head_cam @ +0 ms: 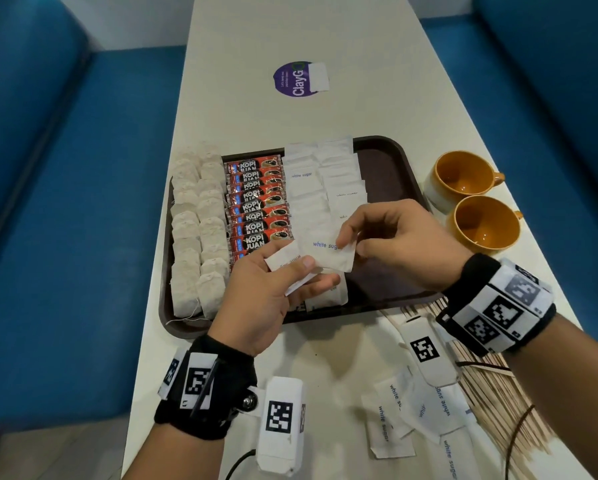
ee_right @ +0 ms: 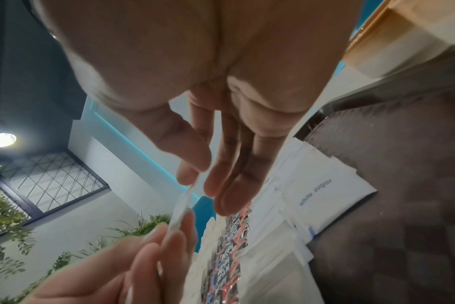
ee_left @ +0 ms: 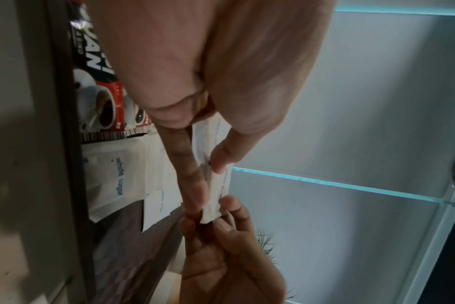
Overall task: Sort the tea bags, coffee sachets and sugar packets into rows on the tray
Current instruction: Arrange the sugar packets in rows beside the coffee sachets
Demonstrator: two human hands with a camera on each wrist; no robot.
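Left hand [head_cam: 266, 289] gripping sugar packets [head_cam: 290, 268], right hand [head_cam: 394, 237] pinching 1 packet [head_cam: 328, 252]

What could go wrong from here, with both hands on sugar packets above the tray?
1. The right hand pinches only a corner of the top sugar packet; pulling it from the left hand could drag the packets beneath loose.
2. A dropped packet could disturb the overlapped sugar rows on the tray.
3. The loose packets lie beside the stir sticks; reaching for them may scatter those.
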